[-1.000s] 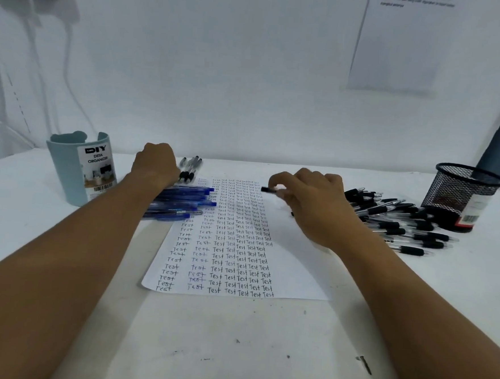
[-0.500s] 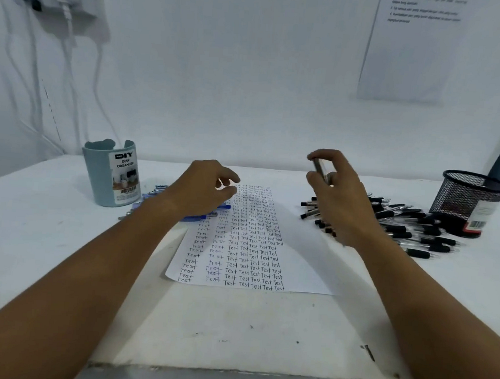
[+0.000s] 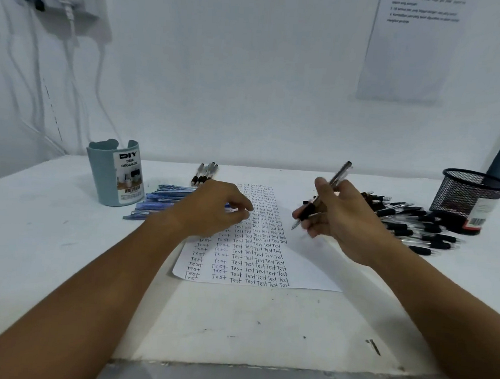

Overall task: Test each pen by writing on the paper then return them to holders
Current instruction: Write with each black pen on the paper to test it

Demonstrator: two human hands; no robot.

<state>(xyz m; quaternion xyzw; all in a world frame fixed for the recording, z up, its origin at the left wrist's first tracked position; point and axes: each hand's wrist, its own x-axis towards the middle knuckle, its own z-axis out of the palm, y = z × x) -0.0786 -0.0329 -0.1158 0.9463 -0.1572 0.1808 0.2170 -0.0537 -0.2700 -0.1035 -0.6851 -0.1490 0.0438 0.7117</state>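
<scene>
On the white table (image 3: 61, 253) a white sheet of paper (image 3: 305, 270) lies in the middle, its left and centre filled with columns of the handwritten word "Test", its right strip bare. The right hand (image 3: 341, 219) hovers over the far right part of that sheet with its fingers curled round a black-gripped clear ballpoint pen (image 3: 329, 186), tip slanting down and to the left just above the paper, the cap end rising to the far right; whether the tip touches the sheet cannot be told. The left hand (image 3: 212, 207) rests on the left part of the sheet with loosely bent fingers, holding nothing, and hides some of the writing under it. To its left a heap of blue pens (image 3: 159, 200) lies flat on the table, partly hidden by that hand, and just left of the heap stands a pale blue plastic desk organiser (image 3: 107, 185) with a label on its front. At the far edge of the paper lie a few loose black-tipped pens (image 3: 205, 173) side by side. Right of the right hand spreads a pile of black-gripped pens (image 3: 412, 227), some hidden behind the wrist, and beyond it to the far right stands a black wire-mesh pen cup (image 3: 464, 198). On the wall behind hang a printed sheet (image 3: 409, 52) at the upper right and white cables (image 3: 70, 28) at the upper left.
</scene>
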